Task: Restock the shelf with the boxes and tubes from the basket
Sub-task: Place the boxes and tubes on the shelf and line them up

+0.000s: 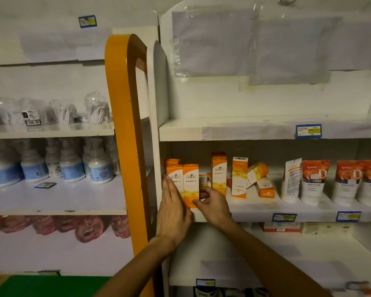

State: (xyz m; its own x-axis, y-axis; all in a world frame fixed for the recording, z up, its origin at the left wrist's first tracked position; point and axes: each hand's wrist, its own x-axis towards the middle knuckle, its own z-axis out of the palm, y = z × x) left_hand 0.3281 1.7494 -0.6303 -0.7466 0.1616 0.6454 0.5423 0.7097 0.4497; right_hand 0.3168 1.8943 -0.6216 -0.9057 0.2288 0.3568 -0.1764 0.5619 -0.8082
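Several orange-and-white boxes stand on the white middle shelf (255, 211). Two upright boxes sit at its left end: one (176, 179) against the side wall and one (191, 185) beside it. My left hand (172, 209) lies flat, fingers straight, against the left box's front. My right hand (212, 203) has curled fingers touching the lower right edge of the second box. Further right more boxes stand upright (219, 172) (239, 176), and two others lean or lie tipped (257, 171) (265, 187). White-and-orange tubes (314, 181) stand at the right. The basket is out of view.
An orange-edged divider panel (126, 129) separates this bay from the left one, which holds clear packs of cotton swabs (96, 108), blue-labelled bottles (71, 166) and red pouches (88, 228). The shelf above (244, 127) carries no goods. Blue price tags (308, 131) hang on shelf edges.
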